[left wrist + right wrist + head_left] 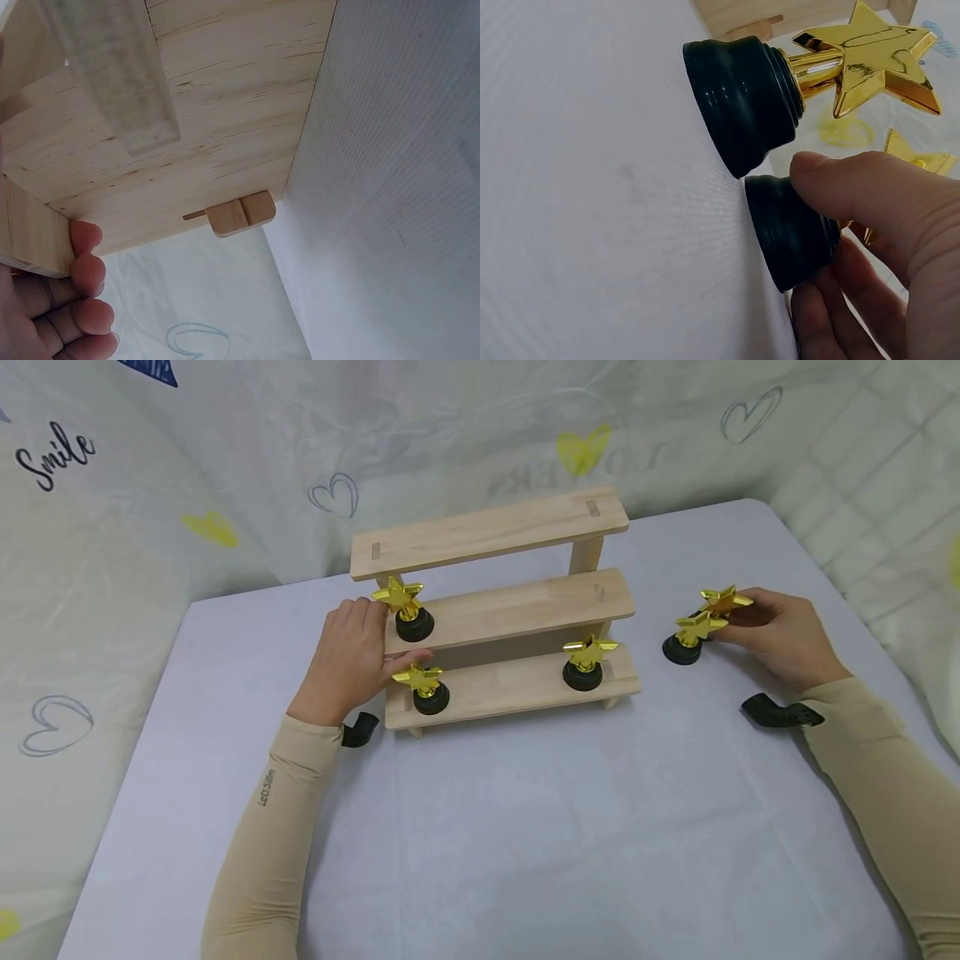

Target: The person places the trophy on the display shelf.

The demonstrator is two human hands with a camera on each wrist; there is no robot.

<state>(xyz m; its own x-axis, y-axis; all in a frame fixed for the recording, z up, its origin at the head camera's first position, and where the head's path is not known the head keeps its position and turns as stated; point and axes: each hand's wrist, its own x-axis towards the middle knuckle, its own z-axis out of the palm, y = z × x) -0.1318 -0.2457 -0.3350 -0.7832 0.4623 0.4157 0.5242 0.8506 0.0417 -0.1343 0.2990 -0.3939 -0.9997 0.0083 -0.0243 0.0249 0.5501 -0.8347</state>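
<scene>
A three-tier wooden display shelf [517, 610] stands on the table. My left hand [345, 652] grips the left end of its middle tier, fingers [90, 274] bent round the board edge. Close by that hand, one gold star trophy [414, 625] with a black base sits on the middle tier's left, and a second trophy [431, 696] on the bottom tier's left. Another trophy [583, 672] occupies the bottom tier's right. My right hand [787, 635] pinches the black base of a star trophy [787, 232] at the tabletop. Beside it stands a similar trophy [739, 97].
White cloth covers the table [525, 827]. A patterned curtain [465, 435] hangs behind it. Black wrist-worn pieces show by the left cuff [360, 729] and the right cuff [780, 712]. The shelf's top tier [487, 531] overhangs at the back.
</scene>
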